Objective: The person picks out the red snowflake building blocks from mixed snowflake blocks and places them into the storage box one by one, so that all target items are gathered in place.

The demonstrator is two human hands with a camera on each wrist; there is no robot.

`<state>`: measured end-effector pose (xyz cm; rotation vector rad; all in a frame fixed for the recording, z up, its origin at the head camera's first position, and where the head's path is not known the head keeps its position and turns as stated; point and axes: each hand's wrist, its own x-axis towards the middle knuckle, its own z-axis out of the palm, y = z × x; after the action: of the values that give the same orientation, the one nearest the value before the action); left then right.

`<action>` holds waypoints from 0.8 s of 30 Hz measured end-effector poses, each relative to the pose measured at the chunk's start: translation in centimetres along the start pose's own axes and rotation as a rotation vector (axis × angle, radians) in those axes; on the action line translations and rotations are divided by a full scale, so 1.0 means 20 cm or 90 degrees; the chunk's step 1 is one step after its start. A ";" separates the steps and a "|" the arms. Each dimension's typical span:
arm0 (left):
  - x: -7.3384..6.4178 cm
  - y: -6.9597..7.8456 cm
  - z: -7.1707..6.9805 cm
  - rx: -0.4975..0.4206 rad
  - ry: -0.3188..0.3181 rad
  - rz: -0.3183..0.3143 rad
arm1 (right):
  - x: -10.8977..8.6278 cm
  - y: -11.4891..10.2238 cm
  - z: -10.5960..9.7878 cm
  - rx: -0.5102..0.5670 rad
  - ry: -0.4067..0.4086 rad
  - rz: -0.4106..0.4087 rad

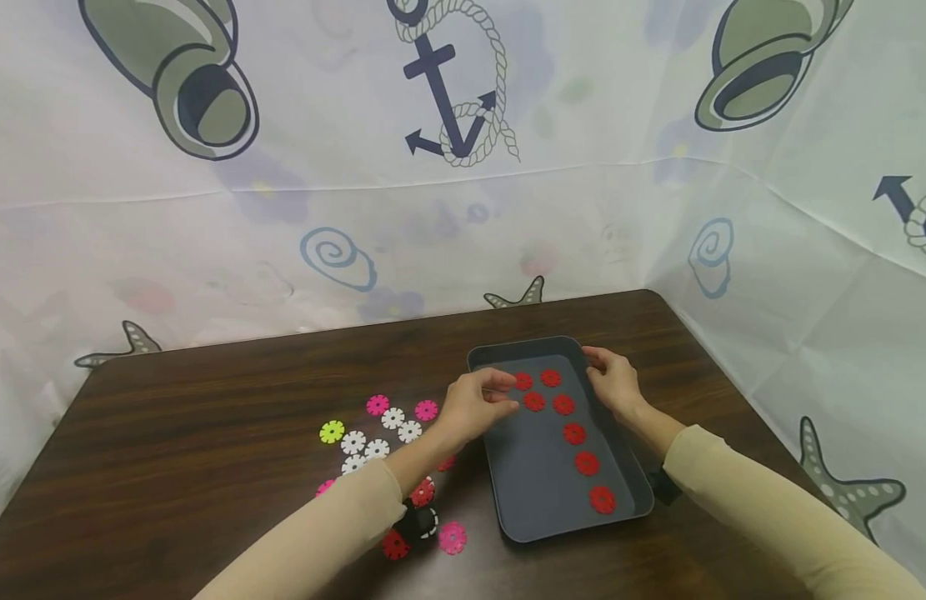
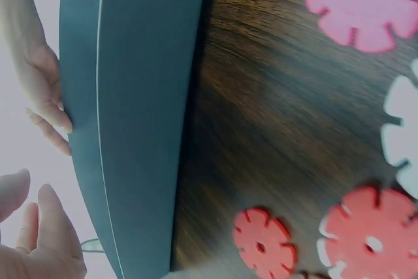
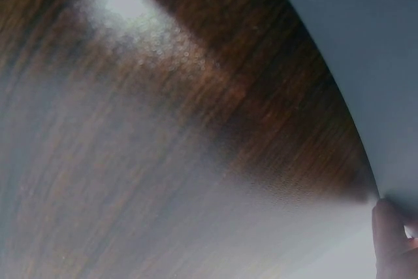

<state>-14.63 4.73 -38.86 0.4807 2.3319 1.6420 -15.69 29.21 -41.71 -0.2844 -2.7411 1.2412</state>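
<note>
Left hand (image 1: 470,406), thumb and fingers parted, is over the far left side of the grey tray (image 1: 533,479), in which seven red discs (image 1: 574,433) lie. Right hand (image 1: 615,385) touches the tray's far right rim; whether it pinches it cannot be determined. White discs (image 1: 353,442) and pink discs (image 1: 377,405) lie on the table (image 1: 207,433), left of the tray.

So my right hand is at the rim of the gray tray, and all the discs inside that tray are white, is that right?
Not quite: the discs inside the gray tray are red, as the head view shows. Your right hand is at its rim.
</note>
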 end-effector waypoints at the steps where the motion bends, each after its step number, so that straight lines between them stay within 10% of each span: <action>1: -0.01 0.00 -0.01 0.002 0.001 0.000 | 0.00 0.00 0.00 0.000 0.000 -0.001; 24: -0.14 -0.14 -0.21 0.026 0.023 -0.021 | 0.01 0.00 0.01 0.000 -0.012 0.005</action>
<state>-13.97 -0.86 -40.04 0.4214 2.3905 1.6049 -15.95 29.14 -41.76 -0.2856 -2.7586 1.2515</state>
